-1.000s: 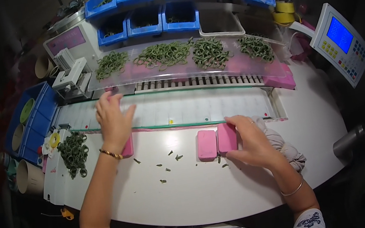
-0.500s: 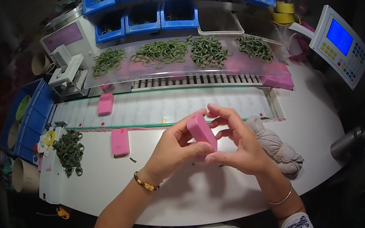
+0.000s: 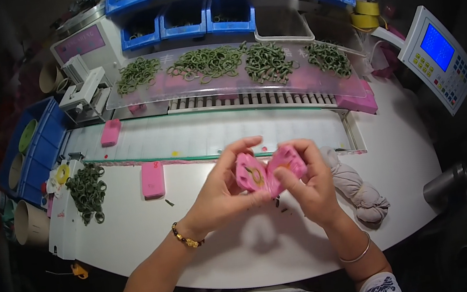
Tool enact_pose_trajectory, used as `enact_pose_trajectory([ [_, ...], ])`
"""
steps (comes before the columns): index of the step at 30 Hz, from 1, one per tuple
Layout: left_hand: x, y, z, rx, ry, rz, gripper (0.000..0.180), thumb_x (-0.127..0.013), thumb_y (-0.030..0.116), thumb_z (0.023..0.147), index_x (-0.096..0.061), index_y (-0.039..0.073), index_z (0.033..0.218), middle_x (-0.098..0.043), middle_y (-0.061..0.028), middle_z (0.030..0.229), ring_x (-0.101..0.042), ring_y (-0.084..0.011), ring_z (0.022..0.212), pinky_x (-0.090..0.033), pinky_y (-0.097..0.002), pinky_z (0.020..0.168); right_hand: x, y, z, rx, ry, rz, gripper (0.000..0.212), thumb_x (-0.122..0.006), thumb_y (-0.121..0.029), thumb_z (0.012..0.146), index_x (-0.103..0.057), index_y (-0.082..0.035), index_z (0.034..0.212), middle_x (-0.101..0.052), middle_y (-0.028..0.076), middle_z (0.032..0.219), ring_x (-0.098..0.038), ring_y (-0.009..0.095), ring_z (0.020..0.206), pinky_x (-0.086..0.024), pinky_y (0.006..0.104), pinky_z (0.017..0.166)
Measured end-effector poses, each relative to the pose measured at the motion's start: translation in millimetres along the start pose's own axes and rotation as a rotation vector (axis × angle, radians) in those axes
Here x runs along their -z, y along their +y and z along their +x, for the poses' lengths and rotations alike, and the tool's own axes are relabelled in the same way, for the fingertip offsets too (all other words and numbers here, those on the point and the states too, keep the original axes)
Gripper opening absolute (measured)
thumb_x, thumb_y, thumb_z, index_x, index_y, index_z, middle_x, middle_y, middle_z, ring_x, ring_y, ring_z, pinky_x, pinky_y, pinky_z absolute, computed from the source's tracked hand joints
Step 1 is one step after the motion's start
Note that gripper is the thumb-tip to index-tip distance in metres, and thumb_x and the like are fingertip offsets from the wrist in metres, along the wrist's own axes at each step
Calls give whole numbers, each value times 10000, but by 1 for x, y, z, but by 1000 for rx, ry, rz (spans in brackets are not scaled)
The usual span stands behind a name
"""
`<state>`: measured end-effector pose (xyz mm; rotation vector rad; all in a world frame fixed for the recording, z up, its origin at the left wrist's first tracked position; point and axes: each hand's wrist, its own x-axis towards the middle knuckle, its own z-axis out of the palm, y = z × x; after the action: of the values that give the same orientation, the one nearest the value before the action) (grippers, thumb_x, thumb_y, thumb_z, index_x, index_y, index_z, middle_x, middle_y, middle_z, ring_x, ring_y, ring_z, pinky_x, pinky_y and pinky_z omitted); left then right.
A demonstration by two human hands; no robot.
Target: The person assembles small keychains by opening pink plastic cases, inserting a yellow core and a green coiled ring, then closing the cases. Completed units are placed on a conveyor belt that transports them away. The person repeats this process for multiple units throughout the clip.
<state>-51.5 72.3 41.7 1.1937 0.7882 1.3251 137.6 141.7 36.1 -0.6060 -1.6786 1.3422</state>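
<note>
Above the near side of the white table, I hold a pink rubber mould spread apart into two halves. My left hand (image 3: 219, 191) grips the left mould half (image 3: 248, 174), in whose hollow lies a thin green ring-shaped piece (image 3: 255, 174). The right mould half (image 3: 290, 158) is in my right hand (image 3: 310, 186), with the thumb pressed against its inner face. Both halves seem to meet at their lower edge. Another pink mould block (image 3: 153, 180) lies closed on the table to the left.
A third pink block (image 3: 110, 132) rides on the pale conveyor belt (image 3: 201, 131). Green rings (image 3: 86, 187) are heaped at left, more (image 3: 205, 66) on a clear shelf behind. Blue bins (image 3: 184, 24) stand at the back. A grey cloth (image 3: 356, 187) and a control panel (image 3: 438, 58) are at right.
The mould in my hands was closed and upright; now its halves are parted, showing the green piece. My right thumb has moved onto the inner face. The block on the belt has shifted left.
</note>
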Motion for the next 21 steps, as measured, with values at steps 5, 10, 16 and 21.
enact_pose_trajectory([
  [5, -8, -9, 2, -11, 164, -476, 612, -732, 46, 887, -363, 87, 1374, -563, -99, 1194, -595, -177, 1096, -528, -328, 941, -18, -2, -3, 298, 20, -261, 344, -748, -44, 836, -608, -34, 1150, -564, 106, 1081, -570, 221, 1023, -514, 357, 808],
  [10, -2, -16, -1, 41, 309, -632, 250, -642, 131, 975, -465, 84, 1146, -598, -95, 987, -612, -168, 888, -537, -307, 783, -42, -10, -14, 575, -194, -518, 294, -790, -139, 788, -688, -62, 1053, -595, 81, 1002, -572, 283, 927, -502, 404, 787],
  [16, 0, -9, 1, 144, 487, -637, 346, -601, 358, 967, -495, 88, 780, -601, -147, 708, -573, -216, 636, -490, -307, 611, -44, -16, -22, 517, -276, -482, 360, -787, -118, 795, -691, -57, 1136, -629, 82, 1038, -625, 274, 856, -525, 378, 738],
  [21, 3, -14, -3, 89, 374, -598, 235, -611, 141, 898, -461, 78, 728, -530, -68, 760, -509, -163, 644, -457, -314, 634, -41, -18, -19, 343, -64, -268, 328, -754, -4, 827, -691, -33, 1147, -595, 101, 1023, -650, 252, 813, -537, 335, 683],
])
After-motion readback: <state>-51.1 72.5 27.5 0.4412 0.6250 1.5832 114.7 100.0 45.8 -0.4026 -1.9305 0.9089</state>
